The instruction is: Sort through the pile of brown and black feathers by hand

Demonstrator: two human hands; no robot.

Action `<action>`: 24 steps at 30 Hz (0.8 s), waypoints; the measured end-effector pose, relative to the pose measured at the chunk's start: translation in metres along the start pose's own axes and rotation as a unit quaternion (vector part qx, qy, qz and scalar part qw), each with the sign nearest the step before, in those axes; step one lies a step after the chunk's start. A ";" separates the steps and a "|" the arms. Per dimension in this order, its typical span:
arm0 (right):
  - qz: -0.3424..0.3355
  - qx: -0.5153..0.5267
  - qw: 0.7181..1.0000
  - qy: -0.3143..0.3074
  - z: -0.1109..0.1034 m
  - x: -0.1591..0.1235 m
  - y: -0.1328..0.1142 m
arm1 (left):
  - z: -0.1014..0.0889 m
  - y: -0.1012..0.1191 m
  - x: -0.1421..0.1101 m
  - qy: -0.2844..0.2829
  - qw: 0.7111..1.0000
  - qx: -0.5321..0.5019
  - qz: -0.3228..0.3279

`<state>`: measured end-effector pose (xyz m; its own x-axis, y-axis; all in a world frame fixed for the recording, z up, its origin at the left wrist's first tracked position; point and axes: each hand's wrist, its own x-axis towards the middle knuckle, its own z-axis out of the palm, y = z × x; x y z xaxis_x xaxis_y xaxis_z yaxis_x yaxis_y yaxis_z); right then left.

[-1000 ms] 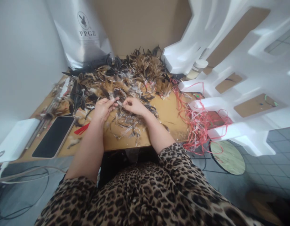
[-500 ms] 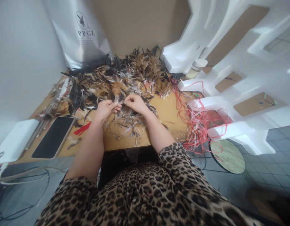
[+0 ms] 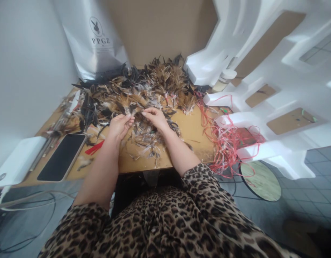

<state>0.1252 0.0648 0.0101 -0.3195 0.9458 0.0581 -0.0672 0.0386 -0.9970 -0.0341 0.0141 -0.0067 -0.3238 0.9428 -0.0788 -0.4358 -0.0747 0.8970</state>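
My left hand (image 3: 120, 126) is closed, pinching a small feather (image 3: 129, 110) by its pale base between thumb and fingers. My right hand (image 3: 154, 118) is closed too, its thumb and forefinger pressed together at a brownish feather (image 3: 137, 110) between the hands. Behind both hands spreads a heap of brown, black and white feathers (image 3: 108, 95), with a fuller brown tuft (image 3: 169, 79) at its back right. Loose feather scraps (image 3: 146, 138) lie on the wooden table (image 3: 192, 132) just below my hands.
A phone (image 3: 61, 157) and a white power bank (image 3: 19, 161) with a cable lie at the left. Red strips (image 3: 94, 147) sit beside my left forearm. Tangled pink ribbon (image 3: 227, 143) hangs over white foam (image 3: 251, 152) at the right. A silver bag (image 3: 98, 61) and a lidded jar (image 3: 224, 79) stand behind.
My hands have moved slightly apart, the left one shifting a little left. The feather between them shows more clearly. The whole view has shifted slightly.
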 end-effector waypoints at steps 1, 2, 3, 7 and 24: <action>0.007 -0.005 1.000 -0.011 0.002 -0.001 0.001 | 0.000 0.000 0.000 0.004 1.000 -0.010 0.001; 0.010 -0.010 1.000 -0.023 0.004 -0.002 0.003 | 0.000 0.000 0.000 0.005 1.000 -0.013 0.000; 0.010 -0.011 0.999 -0.032 0.007 -0.002 0.004 | 0.001 0.000 0.000 0.001 1.000 -0.009 -0.002; -0.022 0.020 0.999 -0.042 0.014 -0.002 0.012 | 0.002 -0.003 -0.003 -0.040 0.999 0.032 -0.010; -0.084 -0.056 0.994 -0.037 0.011 0.002 0.020 | 0.001 0.003 -0.006 -0.043 0.993 0.111 -0.016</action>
<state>0.1131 0.0644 -0.0090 -0.3808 0.8972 0.2237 -0.0219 0.2331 -0.9722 -0.0323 0.0085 -0.0031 -0.2353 0.9687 -0.0791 -0.2463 0.0193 0.9690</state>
